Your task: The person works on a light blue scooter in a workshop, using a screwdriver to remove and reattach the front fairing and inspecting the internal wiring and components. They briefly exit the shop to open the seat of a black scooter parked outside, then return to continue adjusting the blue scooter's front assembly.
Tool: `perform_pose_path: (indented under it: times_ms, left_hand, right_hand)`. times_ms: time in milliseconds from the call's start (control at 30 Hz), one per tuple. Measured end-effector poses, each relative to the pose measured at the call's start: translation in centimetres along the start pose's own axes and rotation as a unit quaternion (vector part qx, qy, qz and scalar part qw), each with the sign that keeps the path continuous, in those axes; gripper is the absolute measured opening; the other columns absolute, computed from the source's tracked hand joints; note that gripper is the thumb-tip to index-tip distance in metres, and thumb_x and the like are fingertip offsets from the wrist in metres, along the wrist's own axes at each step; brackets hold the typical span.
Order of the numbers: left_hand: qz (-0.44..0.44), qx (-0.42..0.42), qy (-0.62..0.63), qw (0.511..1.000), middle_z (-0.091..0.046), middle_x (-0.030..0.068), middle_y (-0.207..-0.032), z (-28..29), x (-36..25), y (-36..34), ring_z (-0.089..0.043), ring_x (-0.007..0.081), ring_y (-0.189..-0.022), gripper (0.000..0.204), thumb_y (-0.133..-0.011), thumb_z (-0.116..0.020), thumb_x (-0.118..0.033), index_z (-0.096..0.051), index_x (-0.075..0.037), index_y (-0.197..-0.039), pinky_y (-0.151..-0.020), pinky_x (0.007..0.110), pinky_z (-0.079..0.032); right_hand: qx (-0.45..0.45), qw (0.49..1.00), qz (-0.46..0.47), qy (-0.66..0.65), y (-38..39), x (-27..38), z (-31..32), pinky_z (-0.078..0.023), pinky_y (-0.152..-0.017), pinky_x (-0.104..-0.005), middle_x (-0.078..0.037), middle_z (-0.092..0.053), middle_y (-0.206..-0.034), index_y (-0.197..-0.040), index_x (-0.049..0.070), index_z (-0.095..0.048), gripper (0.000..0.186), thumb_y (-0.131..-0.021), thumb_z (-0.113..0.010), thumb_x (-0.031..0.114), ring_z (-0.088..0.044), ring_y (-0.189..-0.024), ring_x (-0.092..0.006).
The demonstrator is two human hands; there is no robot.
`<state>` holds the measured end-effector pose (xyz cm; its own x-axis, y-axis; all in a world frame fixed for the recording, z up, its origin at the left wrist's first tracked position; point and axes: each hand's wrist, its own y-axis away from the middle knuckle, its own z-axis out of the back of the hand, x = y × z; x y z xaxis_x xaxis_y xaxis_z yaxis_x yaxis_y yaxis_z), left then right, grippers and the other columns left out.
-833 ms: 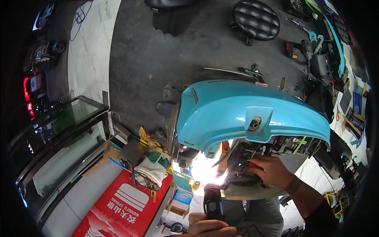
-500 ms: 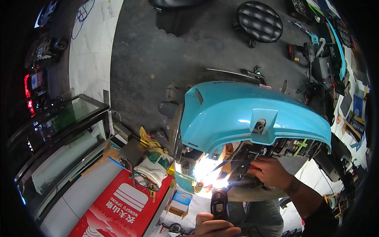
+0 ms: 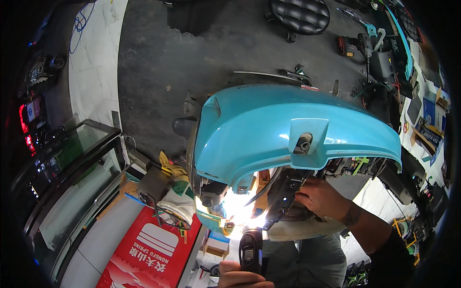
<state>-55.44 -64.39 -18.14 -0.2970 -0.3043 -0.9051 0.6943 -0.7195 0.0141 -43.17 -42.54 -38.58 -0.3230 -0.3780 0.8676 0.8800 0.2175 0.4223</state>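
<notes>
In my left hand (image 3: pixel 240 277) is a black flashlight (image 3: pixel 250 252), held near the lower edge, and its glare washes out the opening ahead of it. A glossy turquoise body panel (image 3: pixel 259 120) of a vehicle, with a round fitting (image 3: pixel 303 143) in a recess, curves over the work area. Below the panel's edge, my right hand (image 3: pixel 324 198) reaches in from the right with bent fingers. Those fingertips press against a black perforated bracket (image 3: pixel 287 191); whatever they pinch is hidden. A dark cable (image 3: pixel 268 188) runs beside the bracket.
To the left stand a red box (image 3: pixel 146 247), cloth gloves (image 3: pixel 175 206) and a glass-sided case (image 3: pixel 81 168). Farther off are a black padded stool (image 3: pixel 300 15) and a cordless drill (image 3: pixel 362 48). Dark parts and cardboard boxes crowd the right side.
The whole view has shifted, so the panel, both hands and surroundings sit farther left in the picture. The flashlight still shines under the panel, and my right hand stays at the bracket.
</notes>
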Motion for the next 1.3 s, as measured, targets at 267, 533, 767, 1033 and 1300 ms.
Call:
perform_pose_path:
  times_ms: [267,533,767,1033,1300]
  left_hand:
    - [0.015,-0.136,0.018,0.99,-0.068,0.0009,-0.09,-1.1,-1.2,0.4,-0.058,0.0186,-0.076,0.017,-0.102,-0.071,-0.026,-0.06,-0.018,-0.113,-0.077,0.043,-0.04]
    - [-0.043,-0.157,-0.003,0.987,-0.069,0.0032,-0.089,-1.2,-1.0,1.3,-0.058,0.019,-0.073,0.02,-0.097,-0.074,-0.022,-0.062,-0.015,-0.111,-0.066,0.04,-0.038]
    - [-0.065,-0.169,0.016,0.983,-0.069,0.003,-0.088,-2.4,-0.7,1.6,-0.059,0.0192,-0.072,0.02,-0.095,-0.076,-0.022,-0.06,-0.014,-0.105,-0.069,0.04,-0.039]
    - [0.008,-0.05,0.018,0.999,-0.068,0.0024,-0.087,-1.3,-2.2,2.1,-0.059,0.0205,-0.073,0.02,-0.101,-0.073,-0.029,-0.058,-0.016,-0.102,-0.076,0.044,-0.042]
    - [-0.011,-0.106,0.009,0.994,-0.065,0.0009,-0.085,-3.8,-2.4,3.5,-0.057,0.02,-0.074,0.024,-0.104,-0.071,-0.034,-0.054,-0.016,-0.106,-0.08,0.044,-0.043]
  right_hand:
    - [-0.024,0.998,-0.057,-0.025,0.8,0.6,-0.4,-0.06,-0.092,-0.0443,-0.016,-0.071,-0.12,-0.132,0.007,-0.071,0.039,-0.098,-0.077,0.025,-0.071,-0.107,-0.0378]
    - [-0.032,0.997,-0.054,-0.045,1.6,0.6,0.2,-0.059,-0.089,-0.0448,-0.018,-0.071,-0.114,-0.131,0.003,-0.07,0.037,-0.1,-0.072,0.025,-0.071,-0.1,-0.038]
    - [-0.036,0.997,-0.063,-0.027,3.7,0.4,0.9,-0.058,-0.086,-0.0451,-0.017,-0.069,-0.11,-0.13,0.001,-0.068,0.038,-0.1,-0.072,0.024,-0.069,-0.097,-0.0378]
    - [-0.02,0.994,-0.104,-0.034,5.8,0.4,1.6,-0.059,-0.088,-0.0454,-0.018,-0.071,-0.118,-0.132,0.003,-0.068,0.038,-0.101,-0.072,0.025,-0.071,-0.103,-0.0387]
    - [-0.038,0.993,-0.104,-0.038,7.6,-0.5,1.0,-0.058,-0.089,-0.046,-0.018,-0.071,-0.117,-0.135,0.003,-0.068,0.04,-0.102,-0.071,0.026,-0.07,-0.103,-0.0386]
